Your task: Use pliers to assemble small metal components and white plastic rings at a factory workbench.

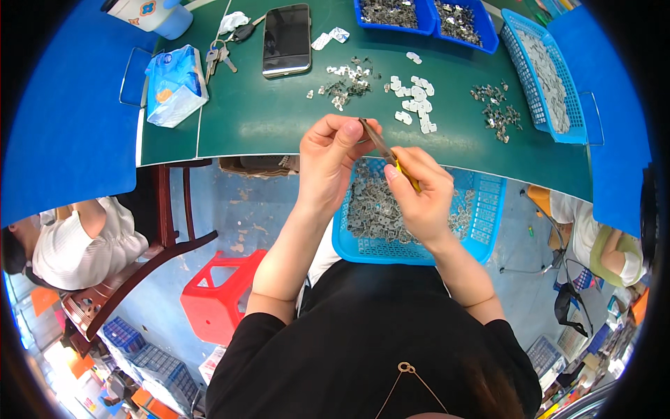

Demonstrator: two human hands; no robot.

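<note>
My left hand (329, 157) is closed in a pinch above the near edge of the green table. What its fingertips hold is too small to make out. In my right hand (424, 194) is a pair of metal tweezers (379, 142) with a yellow part at the grip, its tip reaching to the left fingertips. Below the hands, a light-blue plastic basket (499, 202) on my lap holds many small metal pieces (377, 209). Just beyond my hands lie a cluster of flat white pieces (417, 98) and a pile of small metal parts (349, 89).
More dark metal parts (499, 115) lie to the right, near a blue basket (578, 122) of flat pieces. Two blue bins (429, 31) stand at the back. A phone (287, 40), keys (222, 56) and a tissue pack (174, 87) lie left. A red stool (209, 318) stands below.
</note>
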